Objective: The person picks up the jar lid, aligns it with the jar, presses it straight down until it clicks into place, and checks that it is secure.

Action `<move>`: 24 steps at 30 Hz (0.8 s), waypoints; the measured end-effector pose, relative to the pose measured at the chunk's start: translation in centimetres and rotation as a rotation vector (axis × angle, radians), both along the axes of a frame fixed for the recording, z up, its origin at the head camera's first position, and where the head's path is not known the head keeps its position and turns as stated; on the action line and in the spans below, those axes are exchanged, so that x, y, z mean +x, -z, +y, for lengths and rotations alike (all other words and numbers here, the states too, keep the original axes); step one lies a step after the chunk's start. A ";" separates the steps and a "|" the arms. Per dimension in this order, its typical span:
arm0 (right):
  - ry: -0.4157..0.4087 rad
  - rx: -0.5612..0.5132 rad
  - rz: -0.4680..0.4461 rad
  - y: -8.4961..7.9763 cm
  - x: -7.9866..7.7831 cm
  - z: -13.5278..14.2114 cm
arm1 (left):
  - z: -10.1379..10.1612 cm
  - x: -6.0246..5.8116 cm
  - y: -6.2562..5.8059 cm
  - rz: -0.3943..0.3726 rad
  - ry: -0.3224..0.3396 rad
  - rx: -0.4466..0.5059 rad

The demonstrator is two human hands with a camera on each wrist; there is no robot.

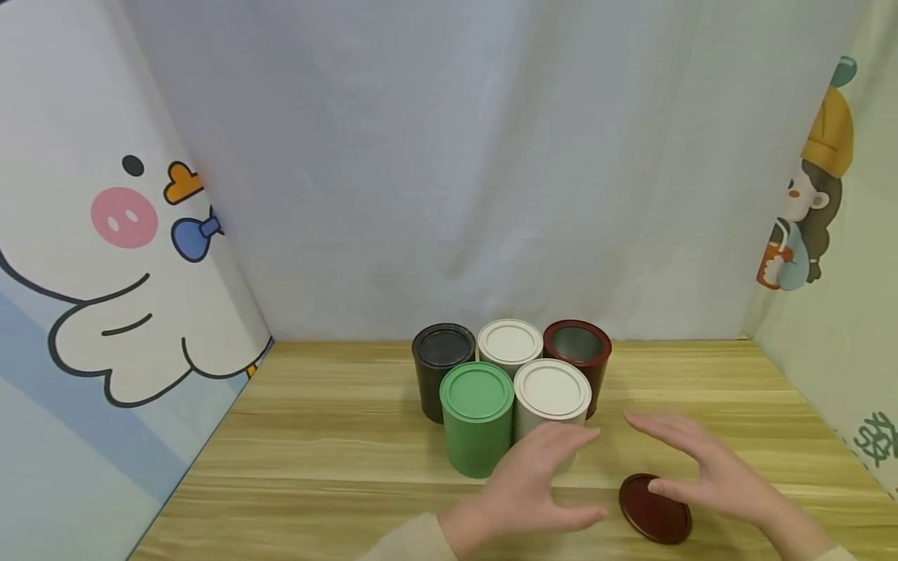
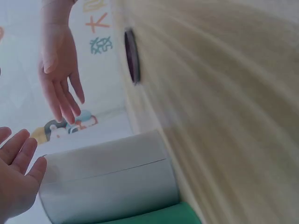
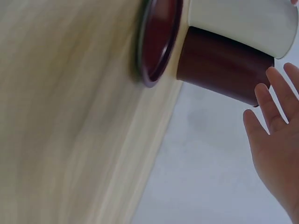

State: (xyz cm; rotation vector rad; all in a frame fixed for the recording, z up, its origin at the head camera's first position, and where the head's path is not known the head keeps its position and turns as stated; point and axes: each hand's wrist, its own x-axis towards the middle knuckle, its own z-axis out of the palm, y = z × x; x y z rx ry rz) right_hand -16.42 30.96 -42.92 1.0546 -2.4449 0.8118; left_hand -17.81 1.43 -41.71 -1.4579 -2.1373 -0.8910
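Both hands are held apart over the table with nothing in them. My left hand (image 1: 522, 491), its fingers and thumb spread, is in front of the nearer white can (image 1: 540, 417) and overlaps its lower part in the head view. To the right, my right hand (image 1: 715, 475) hovers above a dark red round lid (image 1: 655, 518) lying on the table; its thumb overlaps the lid's edge. A dark red can (image 1: 592, 382) at the back right has a red rim around a dark grey middle. Beside the nearer white can stands a green can (image 1: 477, 440) with a green lid.
A black can (image 1: 435, 389) and another white can (image 1: 510, 341) stand in the back row, close to the others. The wooden table (image 1: 316, 452) meets a pale cloth backdrop (image 1: 421, 195) behind the cans. Printed cloths hang on the left and right.
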 end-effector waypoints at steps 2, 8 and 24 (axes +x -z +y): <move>-0.010 0.005 0.000 0.4 0.1 0.4 | 0.2 0.1 0.5 -0.021 0.000 -0.034; -0.035 0.013 -0.011 1.7 0.4 1.6 | 0.8 0.1 1.8 -0.035 -0.025 -0.164; -0.137 0.113 -0.155 5.1 0.5 4.1 | 1.6 0.3 3.8 -0.023 -0.094 -0.411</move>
